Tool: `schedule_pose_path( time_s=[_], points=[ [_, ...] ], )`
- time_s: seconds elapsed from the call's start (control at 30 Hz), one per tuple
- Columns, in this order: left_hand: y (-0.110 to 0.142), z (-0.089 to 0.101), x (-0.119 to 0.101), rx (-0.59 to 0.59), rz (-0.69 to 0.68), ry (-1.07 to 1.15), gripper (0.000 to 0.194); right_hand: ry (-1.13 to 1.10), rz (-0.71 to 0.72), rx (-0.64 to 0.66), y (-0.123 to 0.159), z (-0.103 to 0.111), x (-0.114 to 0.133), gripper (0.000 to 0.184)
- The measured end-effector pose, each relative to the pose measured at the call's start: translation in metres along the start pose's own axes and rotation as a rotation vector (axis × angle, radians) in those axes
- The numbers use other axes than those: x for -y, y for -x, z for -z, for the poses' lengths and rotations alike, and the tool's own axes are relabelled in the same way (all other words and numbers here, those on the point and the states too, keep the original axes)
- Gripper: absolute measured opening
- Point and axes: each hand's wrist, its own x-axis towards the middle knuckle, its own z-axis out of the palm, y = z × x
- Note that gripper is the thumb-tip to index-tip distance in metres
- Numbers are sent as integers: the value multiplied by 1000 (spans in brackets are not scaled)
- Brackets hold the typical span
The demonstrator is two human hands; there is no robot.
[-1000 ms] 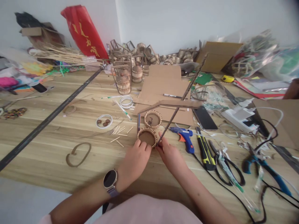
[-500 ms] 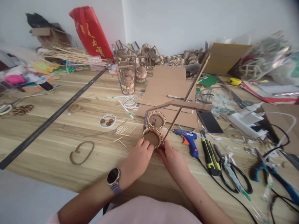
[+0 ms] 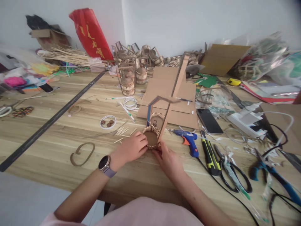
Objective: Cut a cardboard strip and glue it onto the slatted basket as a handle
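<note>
Two small round trays edged with short sticks stand joined together; the nearer tray (image 3: 150, 139) has a plain brown base, and the farther tray (image 3: 157, 120) has dark writing inside. My left hand (image 3: 134, 147) curls its fingers over the nearer tray's left rim. At the lower right of that rim, my right hand (image 3: 168, 158) pinches the bottom end of a long cardboard strip (image 3: 167, 117) against the side. The strip leans up and away, its broad face showing. A bent strip (image 3: 149, 114) rises at the left of the trays, and its top runs across toward the long strip.
A blue glue gun (image 3: 190, 140), a yellow-black utility knife (image 3: 210, 157), scissors (image 3: 235, 171) and pliers (image 3: 270, 172) lie right. Cut sticks (image 3: 122, 130) and a white ring (image 3: 108, 122) lie left. Behind are cardboard sheets (image 3: 162, 80), a phone (image 3: 209, 120) and finished little baskets (image 3: 127, 84).
The long strip has turned, so its broad face shows instead of its edge, and its top has swung left. My left hand has shifted left along the rim.
</note>
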Motion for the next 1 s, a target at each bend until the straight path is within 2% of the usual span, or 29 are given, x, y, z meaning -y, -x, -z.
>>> schedule_pose_path(
  time_s=[0.13, 0.33, 0.53, 0.63, 0.83, 1.0],
  points=[
    [4, 5, 4, 17, -27, 25, 11, -25, 39, 37, -1, -4, 2, 14],
    [5, -1, 0, 10, 11, 85, 15, 3, 35, 75, -4, -2, 2, 4],
    [2, -8, -10, -41, 99, 89, 13, 36, 99, 62, -5, 0, 1, 4],
    [1, -8, -12, -36, 98, 126, 11, 54, 96, 50, -4, -1, 1, 4],
    [0, -7, -10, -40, 102, 185, 20, 125, 160, -35, -2, 0, 4, 10],
    [-1, -7, -11, -34, 116, 189, 20, 84, 134, 22, -4, 4, 6, 10]
  ],
)
